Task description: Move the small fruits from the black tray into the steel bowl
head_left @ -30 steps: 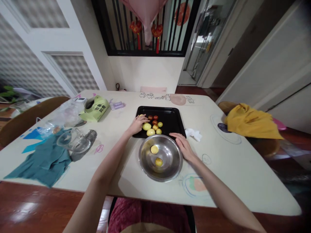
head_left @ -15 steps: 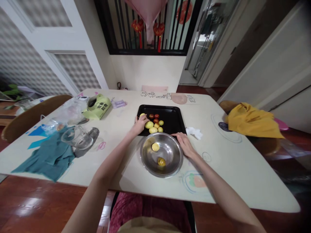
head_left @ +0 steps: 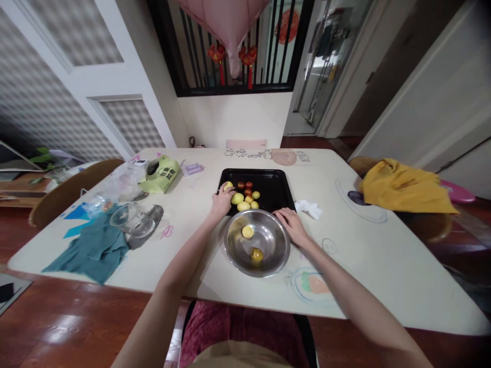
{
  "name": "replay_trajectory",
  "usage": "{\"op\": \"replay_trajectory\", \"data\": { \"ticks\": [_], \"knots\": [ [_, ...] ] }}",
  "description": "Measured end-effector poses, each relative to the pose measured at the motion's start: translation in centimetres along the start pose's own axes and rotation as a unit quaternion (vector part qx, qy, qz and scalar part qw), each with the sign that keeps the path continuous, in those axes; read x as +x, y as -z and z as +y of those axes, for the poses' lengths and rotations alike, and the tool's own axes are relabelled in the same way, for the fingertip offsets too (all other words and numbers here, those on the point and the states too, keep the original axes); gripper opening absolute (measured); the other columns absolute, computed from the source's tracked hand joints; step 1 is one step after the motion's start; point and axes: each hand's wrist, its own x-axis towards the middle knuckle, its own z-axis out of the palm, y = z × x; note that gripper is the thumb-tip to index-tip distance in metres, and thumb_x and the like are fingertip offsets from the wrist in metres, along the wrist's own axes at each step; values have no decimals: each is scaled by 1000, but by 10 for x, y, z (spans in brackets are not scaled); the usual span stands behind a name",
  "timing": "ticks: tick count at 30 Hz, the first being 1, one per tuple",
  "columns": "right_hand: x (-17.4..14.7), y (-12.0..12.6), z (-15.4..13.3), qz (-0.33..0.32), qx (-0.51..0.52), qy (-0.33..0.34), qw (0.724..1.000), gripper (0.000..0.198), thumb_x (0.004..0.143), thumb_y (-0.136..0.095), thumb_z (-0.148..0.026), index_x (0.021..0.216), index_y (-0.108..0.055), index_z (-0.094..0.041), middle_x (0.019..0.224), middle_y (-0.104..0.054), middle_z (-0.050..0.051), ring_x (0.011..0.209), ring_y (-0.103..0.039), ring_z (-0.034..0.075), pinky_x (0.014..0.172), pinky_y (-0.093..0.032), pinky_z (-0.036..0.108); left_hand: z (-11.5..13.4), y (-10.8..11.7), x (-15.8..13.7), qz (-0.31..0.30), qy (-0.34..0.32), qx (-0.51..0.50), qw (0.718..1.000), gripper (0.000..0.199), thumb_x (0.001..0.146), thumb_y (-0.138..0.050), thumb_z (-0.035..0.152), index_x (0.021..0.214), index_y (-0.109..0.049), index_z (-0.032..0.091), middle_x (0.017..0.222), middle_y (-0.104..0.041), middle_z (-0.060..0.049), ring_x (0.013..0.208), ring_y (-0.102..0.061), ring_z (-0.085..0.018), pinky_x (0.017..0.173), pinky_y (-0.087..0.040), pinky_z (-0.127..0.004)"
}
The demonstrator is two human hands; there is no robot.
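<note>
My left hand [head_left: 222,201] is at the left side of a black tray [head_left: 270,185], its fingers closed on a yellow lemon [head_left: 228,185]. Beside it on the tray lie more lemons [head_left: 237,198], small yellow-green fruits [head_left: 255,194] and several dark red cherry tomatoes [head_left: 248,192]. In front of the tray stands a steel bowl [head_left: 274,250] holding a pale yellow lemon piece [head_left: 247,232] and a darker yellow fruit [head_left: 257,254]. My right hand [head_left: 292,226] rests with fingers stretched out at the bowl's right rim and the tray's near edge.
At the left lie a teal cloth [head_left: 90,250], a clear glass pitcher [head_left: 134,222], a plastic bag [head_left: 125,180] and a green paper box [head_left: 163,175]. A crumpled white tissue [head_left: 309,209] is right of the tray. A yellow cloth [head_left: 402,186] hangs over a chair at the right.
The camera view has shifted slightly. My left hand stays at the lemon on the tray's left, and my right hand stays beside the bowl. The fruits keep their places.
</note>
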Motion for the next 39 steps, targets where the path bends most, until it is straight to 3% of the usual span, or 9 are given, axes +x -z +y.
{"op": "replay_trajectory", "data": {
  "ticks": [5,10,19,26,30,32,35,39],
  "knots": [
    [2,-1,-1,11,4,-2,1000,63,112,-31,-63,93,-74,-22,94,-75,9,94,-68,27,89,-50,44,1,2,-3,-9,40,-20,999,53,90,-46,-1,125,-76,26,149,-64,-11,151,-36,-40,101,-51,-65],
    [4,-1,0,27,0,3,1000,60,111,-34,-62,86,-72,-24,87,-74,7,88,-67,26,87,-50,43,-1,-5,-7,21,61,-29,997,53,85,-48,-5,121,-76,22,142,-66,-15,139,-44,-40,97,-53,-63],
    [-1,2,-4,45,-5,-14,999,63,111,-32,-64,76,-69,-26,78,-69,6,81,-63,26,80,-50,43,-4,-10,-17,18,59,-40,997,46,88,-52,-2,117,-76,23,131,-68,-14,131,-51,-37,101,-54,-59],
    [-5,13,-22,89,40,-24,995,55,112,-36,-58,84,-71,-25,85,-74,6,85,-67,26,81,-51,43,-3,-4,-21,15,49,-31,998,53,92,-56,2,138,-66,25,135,-65,-15,130,-54,-36,105,-54,-53],
    [-10,20,-44,105,29,22,994,46,113,-40,-47,92,-74,-25,92,-76,7,91,-68,27,88,-49,47,1,9,-25,63,60,-51,995,56,97,-55,7,150,-58,25,135,-66,-15,126,-57,-35,109,-50,-55],
    [-11,22,-52,94,20,47,994,42,112,-42,-43,94,-75,-26,93,-76,7,91,-67,27,90,-49,49,8,18,-31,104,23,-82,991,54,100,-54,10,152,-56,26,135,-66,-14,126,-57,-33,112,-48,-53],
    [-13,23,-60,67,20,82,994,36,110,-46,-39,99,-77,-26,92,-76,8,91,-67,29,89,-51,51,28,30,-44,141,-83,-140,977,49,105,-51,15,151,-57,28,136,-66,-11,128,-59,-28,117,-48,-49],
    [-16,21,-68,32,26,119,992,27,108,-53,-35,109,-78,-26,99,-77,10,94,-69,29,87,-57,51,63,32,-66,120,-210,-207,948,37,108,-55,25,144,-63,28,132,-68,-10,128,-63,-26,114,-52,-47]
  ]
}}
